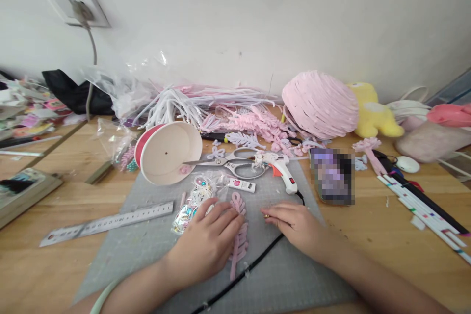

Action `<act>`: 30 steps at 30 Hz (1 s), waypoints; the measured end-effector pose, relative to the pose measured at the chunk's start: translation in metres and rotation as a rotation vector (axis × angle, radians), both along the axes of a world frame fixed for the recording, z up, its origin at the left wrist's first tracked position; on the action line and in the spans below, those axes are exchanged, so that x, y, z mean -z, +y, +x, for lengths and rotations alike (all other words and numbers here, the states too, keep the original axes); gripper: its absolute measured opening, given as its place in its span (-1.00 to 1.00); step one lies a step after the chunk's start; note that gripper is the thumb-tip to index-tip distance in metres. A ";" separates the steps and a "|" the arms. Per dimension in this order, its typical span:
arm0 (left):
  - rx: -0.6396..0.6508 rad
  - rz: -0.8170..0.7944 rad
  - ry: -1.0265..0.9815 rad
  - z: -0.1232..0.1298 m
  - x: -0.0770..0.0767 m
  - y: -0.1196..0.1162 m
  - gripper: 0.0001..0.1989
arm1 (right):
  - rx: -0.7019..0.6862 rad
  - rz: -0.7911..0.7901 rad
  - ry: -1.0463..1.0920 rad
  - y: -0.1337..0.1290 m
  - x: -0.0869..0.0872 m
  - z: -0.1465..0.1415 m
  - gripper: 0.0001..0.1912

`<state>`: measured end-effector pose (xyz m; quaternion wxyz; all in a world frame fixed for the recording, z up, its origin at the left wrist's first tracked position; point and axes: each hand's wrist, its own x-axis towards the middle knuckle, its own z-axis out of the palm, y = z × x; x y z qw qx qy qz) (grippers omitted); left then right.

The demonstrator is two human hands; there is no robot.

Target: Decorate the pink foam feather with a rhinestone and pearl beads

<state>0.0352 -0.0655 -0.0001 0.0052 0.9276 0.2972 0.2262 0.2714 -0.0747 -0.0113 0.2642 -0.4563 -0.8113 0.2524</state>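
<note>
From the head view, I see my left hand (215,235), fingers spread, resting over the pink fuzzy leaf-shaped piece (241,243) on the gray gridded cutting mat (287,265). My right hand (294,223) pinches a small gold-coloured item (267,216), apart from it. The white hot glue gun (285,176) lies beyond, on the wooden worktop's (353,235) mat.

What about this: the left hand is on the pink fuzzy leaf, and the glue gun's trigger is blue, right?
No, the head view shows the trigger on the glue gun is orange. The left hand is on the pink fuzzy leaf.
</note>
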 end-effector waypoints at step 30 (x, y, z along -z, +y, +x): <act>-0.231 0.189 0.161 -0.011 -0.009 0.012 -0.79 | 0.180 -0.324 -0.026 0.000 -0.004 -0.009 -0.89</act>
